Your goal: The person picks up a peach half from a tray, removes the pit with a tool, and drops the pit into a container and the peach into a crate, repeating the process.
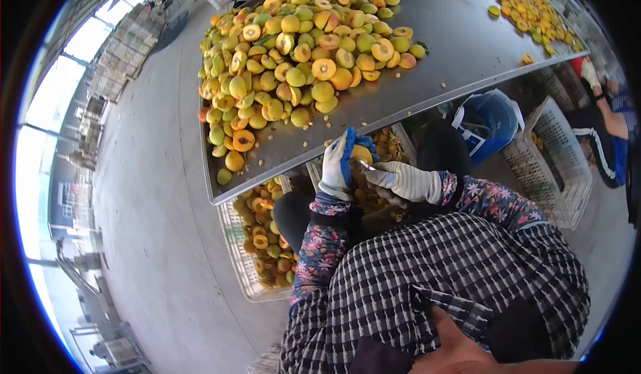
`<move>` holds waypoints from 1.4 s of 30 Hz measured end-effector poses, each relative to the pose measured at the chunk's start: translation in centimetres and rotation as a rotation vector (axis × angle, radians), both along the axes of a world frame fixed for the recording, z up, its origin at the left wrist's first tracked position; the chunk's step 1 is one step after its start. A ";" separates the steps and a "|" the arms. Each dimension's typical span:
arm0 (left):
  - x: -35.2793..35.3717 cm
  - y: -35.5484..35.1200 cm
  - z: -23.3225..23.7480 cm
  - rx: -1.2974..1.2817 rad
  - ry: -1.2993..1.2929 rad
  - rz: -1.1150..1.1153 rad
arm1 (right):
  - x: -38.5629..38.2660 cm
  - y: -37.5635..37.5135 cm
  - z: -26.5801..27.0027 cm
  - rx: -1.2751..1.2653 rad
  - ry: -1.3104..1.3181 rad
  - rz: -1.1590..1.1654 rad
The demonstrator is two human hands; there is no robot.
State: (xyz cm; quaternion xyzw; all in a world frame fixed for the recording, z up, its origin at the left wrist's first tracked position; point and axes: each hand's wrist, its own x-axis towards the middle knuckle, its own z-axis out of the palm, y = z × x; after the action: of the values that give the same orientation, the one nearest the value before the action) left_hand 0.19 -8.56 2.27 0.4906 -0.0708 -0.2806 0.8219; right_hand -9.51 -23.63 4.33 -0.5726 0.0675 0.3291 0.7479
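My left hand (338, 165), in a white glove with a blue coated palm, is closed around a yellow peach (361, 154) just off the table's front edge. A small metal pitting tool (363, 165) touches the lower side of that fruit. Its handle is hidden in my right hand (404, 181), which wears a striped knit glove and is closed on it. Beyond my hands, a big heap of peaches (294, 77), many of them cut in half, lies on the metal table (360, 115). Loose pits are scattered along its front.
Below my hands, a crate (400, 133) contains cut pieces. At left stands a crate of peaches (230, 240); at right are a blue bucket (491, 123) and a white crate (567, 173). Peach halves (527, 10) lie at the table's far right. Other people are at the right and far edges.
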 end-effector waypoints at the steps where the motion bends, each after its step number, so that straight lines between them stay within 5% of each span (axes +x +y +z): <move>1: 0.0 -0.1 0.0 -0.050 0.072 0.002 | 0.0 -0.1 0.0 0.072 0.055 -0.003; 5: -0.3 -1.2 -0.8 -0.161 0.138 0.177 | -0.6 1.5 -0.8 -0.077 -0.156 -0.151; 10: 2.0 0.2 -5.9 0.054 -0.058 0.364 | -1.1 0.7 -0.1 -0.121 -0.224 -0.141; 12: 3.2 2.2 -9.8 0.102 -0.137 0.319 | -0.4 0.0 -3.7 -0.319 -0.613 -0.121; 13: 1.4 2.9 -5.3 -0.013 -0.011 0.305 | -0.2 -0.5 -5.6 -0.416 -0.807 -0.116; 14: 1.9 4.7 -5.9 -0.079 0.005 0.390 | -0.4 -1.6 -6.6 -0.564 -0.847 -0.011; 17: 1.9 11.1 -3.8 0.738 -0.652 0.681 | -1.8 -2.4 -4.3 -0.975 -0.721 0.287; 18: 0.7 12.0 1.2 0.545 -0.365 0.725 | -2.1 -2.5 -4.3 -0.983 -0.701 0.320; 19: 1.1 14.9 1.6 0.683 -0.201 0.699 | -2.4 -2.5 -4.4 -0.988 -0.680 0.349; 21: 1.8 19.6 1.3 1.150 -0.412 0.620 | -2.6 -2.2 -4.7 -1.014 -0.652 0.403; 23: 3.4 21.1 0.2 1.320 -0.598 0.641 | -2.3 -2.1 -4.9 -1.060 -0.647 0.467; 26: 7.0 17.8 0.0 1.083 -0.694 0.551 | -2.5 -1.8 -6.4 -1.047 -0.715 0.440; 27: 7.0 14.4 3.0 1.175 -0.778 0.488 | -2.4 -1.8 -6.7 -1.041 -0.723 0.428; 31: 12.8 4.9 2.2 1.101 -1.059 0.365 | -2.4 -1.4 -5.2 -0.965 -0.548 0.456; 32: 14.3 2.6 1.9 1.171 -1.166 0.323 | -2.7 -1.6 -6.9 -0.997 -0.680 0.453; 35: 17.7 -3.2 2.9 1.544 -1.213 0.193 | -2.8 -2.1 -6.7 -0.849 -0.700 0.416; 42: 23.3 -5.9 4.1 1.589 -0.903 -0.077 | -2.0 -3.2 -4.7 -0.742 -0.613 0.363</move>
State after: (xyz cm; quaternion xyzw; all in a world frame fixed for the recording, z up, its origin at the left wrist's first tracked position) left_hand 23.51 -14.43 6.40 0.9724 -0.1879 -0.0553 0.1267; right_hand -11.52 -26.86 -0.37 -0.8720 -0.1433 0.2247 0.4107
